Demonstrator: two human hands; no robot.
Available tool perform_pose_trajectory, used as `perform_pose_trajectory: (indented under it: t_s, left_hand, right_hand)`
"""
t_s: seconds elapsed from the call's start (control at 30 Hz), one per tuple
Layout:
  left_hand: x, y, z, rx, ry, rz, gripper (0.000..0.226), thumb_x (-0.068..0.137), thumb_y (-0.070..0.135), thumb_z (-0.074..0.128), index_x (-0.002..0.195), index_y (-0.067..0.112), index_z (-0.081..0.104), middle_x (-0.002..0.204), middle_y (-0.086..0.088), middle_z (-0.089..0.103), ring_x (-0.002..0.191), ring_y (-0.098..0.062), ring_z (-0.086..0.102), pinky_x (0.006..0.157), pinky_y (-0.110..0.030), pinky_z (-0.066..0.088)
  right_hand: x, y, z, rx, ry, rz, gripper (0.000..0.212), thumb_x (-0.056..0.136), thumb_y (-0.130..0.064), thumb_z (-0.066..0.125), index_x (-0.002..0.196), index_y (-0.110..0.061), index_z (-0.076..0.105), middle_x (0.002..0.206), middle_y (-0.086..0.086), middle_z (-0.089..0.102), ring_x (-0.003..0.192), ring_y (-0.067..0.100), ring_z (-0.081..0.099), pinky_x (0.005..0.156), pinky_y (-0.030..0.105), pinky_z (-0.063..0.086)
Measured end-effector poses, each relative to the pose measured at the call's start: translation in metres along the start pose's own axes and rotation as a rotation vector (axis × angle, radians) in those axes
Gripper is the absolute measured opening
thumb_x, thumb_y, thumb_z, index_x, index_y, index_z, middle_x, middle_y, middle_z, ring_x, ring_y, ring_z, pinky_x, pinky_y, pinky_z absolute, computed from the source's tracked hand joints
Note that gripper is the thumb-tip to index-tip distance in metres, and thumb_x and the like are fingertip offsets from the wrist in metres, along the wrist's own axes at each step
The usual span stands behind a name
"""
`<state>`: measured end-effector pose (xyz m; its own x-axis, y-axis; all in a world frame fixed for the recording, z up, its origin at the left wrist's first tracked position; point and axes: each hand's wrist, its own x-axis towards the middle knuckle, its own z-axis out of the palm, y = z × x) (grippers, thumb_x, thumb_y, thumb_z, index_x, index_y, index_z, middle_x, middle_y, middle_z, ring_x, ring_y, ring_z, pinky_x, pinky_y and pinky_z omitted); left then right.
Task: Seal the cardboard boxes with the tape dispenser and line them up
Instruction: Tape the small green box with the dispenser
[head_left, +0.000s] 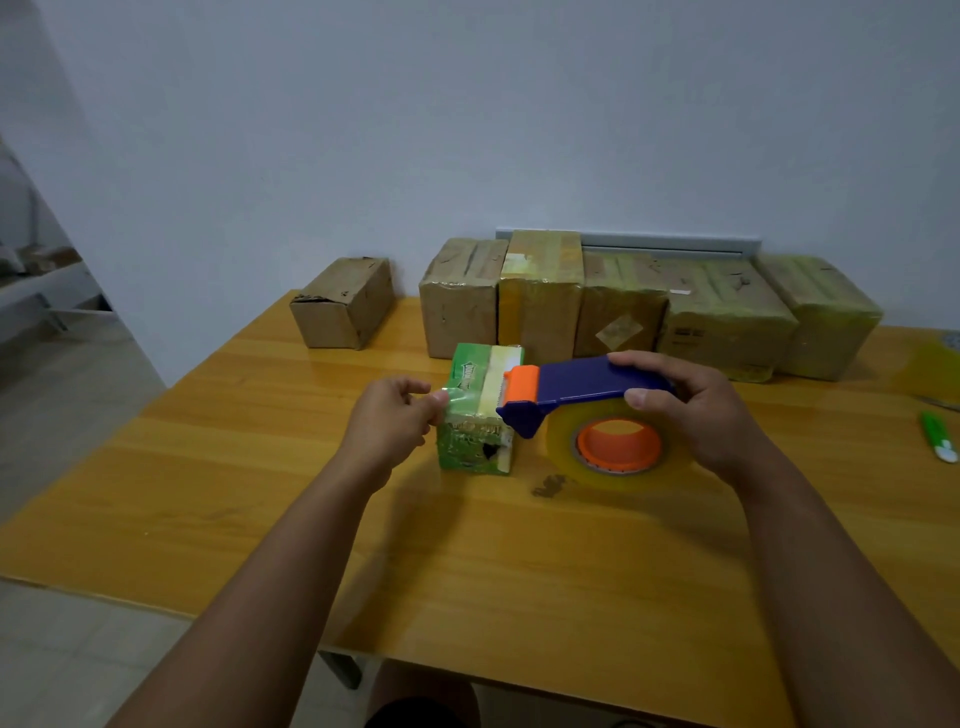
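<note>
The right hand (691, 410) grips the dispenser (587, 395) against the green box (480, 410); the left hand (387, 421) seems to pinch tape at its edge.

Glossy wood table (519, 571), creased cardboard boxes (540, 296)

There is one desk (260, 519). On it are six brown boxes. Five of them stand in a row (623, 306) along the far edge, touching side by side. One brown box (343, 304) sits alone near the far left corner. There is one small green box (480, 415) in the middle. There is one tape dispenser (587, 400) with one roll of tape (618, 447). One green and white thing (939, 443) lies by the right edge. Two hands show, one left hand (387, 421) and one right hand (696, 410).
</note>
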<state>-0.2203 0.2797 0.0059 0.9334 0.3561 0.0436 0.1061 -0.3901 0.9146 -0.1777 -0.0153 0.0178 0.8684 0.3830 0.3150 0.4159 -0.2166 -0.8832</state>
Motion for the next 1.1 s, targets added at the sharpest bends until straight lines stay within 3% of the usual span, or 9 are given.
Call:
perform_pose_trajectory:
  t_s: [0.07,0.3,0.4,0.57,0.77,0.83,0.93,1.0,1.1]
  left_hand:
    - [-0.001,-0.001,0.001,0.0,0.019,0.003,0.029,0.094,0.024,0.062,0.12,0.011,0.06,0.087,-0.007,0.065,0.07,-0.012,0.056,0.056,-0.025,0.044]
    - [-0.003,0.0,0.001,-0.048,0.002,-0.048,0.016,0.095,0.018,0.061,0.105,0.007,0.066,0.081,-0.007,0.064,0.069,-0.014,0.053,0.058,-0.027,0.045]
    - [-0.002,-0.001,0.0,-0.079,-0.009,-0.088,0.013,0.095,0.016,0.061,0.101,0.007,0.067,0.08,-0.007,0.064,0.069,-0.015,0.053,0.06,-0.028,0.045]
    - [-0.001,-0.003,-0.002,-0.123,-0.056,-0.146,0.012,0.095,0.017,0.06,0.101,0.007,0.065,0.081,-0.007,0.063,0.069,-0.015,0.052,0.059,-0.027,0.045]
    - [-0.002,-0.01,-0.01,-0.094,-0.251,-0.394,0.041,0.093,0.05,0.055,0.109,0.012,0.058,0.081,-0.008,0.062,0.064,-0.017,0.054,0.053,-0.026,0.042]
    - [-0.004,-0.015,-0.004,-0.075,-0.119,-0.282,0.033,0.096,0.045,0.05,0.11,0.016,0.057,0.097,-0.008,0.064,0.074,-0.017,0.056,0.059,-0.029,0.045]
    - [-0.016,-0.019,0.004,0.207,0.242,0.279,0.028,0.096,0.028,0.048,0.121,0.019,0.057,0.121,-0.002,0.061,0.101,-0.011,0.056,0.082,-0.031,0.047]
    - [-0.024,-0.024,0.014,0.504,0.179,0.581,0.045,0.089,0.03,0.054,0.133,0.016,0.054,0.133,-0.002,0.056,0.12,-0.016,0.051,0.097,-0.035,0.043]
    - [-0.022,-0.039,0.025,0.837,0.091,0.724,0.054,0.085,0.034,0.07,0.135,0.02,0.053,0.136,-0.006,0.056,0.124,-0.025,0.052,0.097,-0.043,0.046]
  right_hand:
    - [-0.001,0.0,0.0,0.01,-0.007,0.001,0.036,0.078,-0.035,0.063,0.113,-0.041,0.064,0.12,-0.017,0.059,0.104,-0.003,0.059,0.078,0.014,0.05]
    - [-0.003,0.003,0.002,0.01,-0.022,0.004,0.039,0.076,-0.042,0.067,0.114,-0.04,0.063,0.12,-0.017,0.058,0.101,-0.005,0.059,0.075,0.011,0.048]
    - [-0.002,0.006,0.004,0.011,-0.035,0.009,0.045,0.069,-0.054,0.065,0.113,-0.045,0.065,0.121,-0.016,0.06,0.105,-0.001,0.059,0.078,0.014,0.05]
    - [-0.001,0.011,0.006,0.007,-0.044,0.012,0.04,0.069,-0.055,0.065,0.109,-0.054,0.066,0.124,-0.019,0.06,0.108,-0.001,0.058,0.08,0.015,0.051]
    - [-0.003,0.015,0.006,0.033,-0.022,0.034,0.037,0.075,-0.041,0.067,0.112,-0.042,0.065,0.122,-0.016,0.06,0.107,-0.003,0.058,0.08,0.014,0.05]
    - [-0.004,0.016,0.008,0.048,-0.015,0.041,0.036,0.077,-0.034,0.063,0.113,-0.039,0.064,0.122,-0.016,0.059,0.106,-0.006,0.057,0.079,0.013,0.049]
    - [-0.006,0.017,0.011,0.056,-0.007,0.048,0.037,0.078,-0.033,0.062,0.114,-0.036,0.064,0.122,-0.016,0.058,0.103,-0.009,0.057,0.077,0.011,0.048]
    - [-0.007,0.016,0.012,0.065,0.004,0.056,0.037,0.077,-0.033,0.061,0.114,-0.036,0.064,0.122,-0.016,0.058,0.101,-0.011,0.057,0.077,0.009,0.047]
    - [-0.008,0.014,0.016,0.081,0.031,0.076,0.036,0.076,-0.035,0.063,0.111,-0.039,0.065,0.122,-0.017,0.058,0.103,-0.011,0.057,0.077,0.009,0.048]
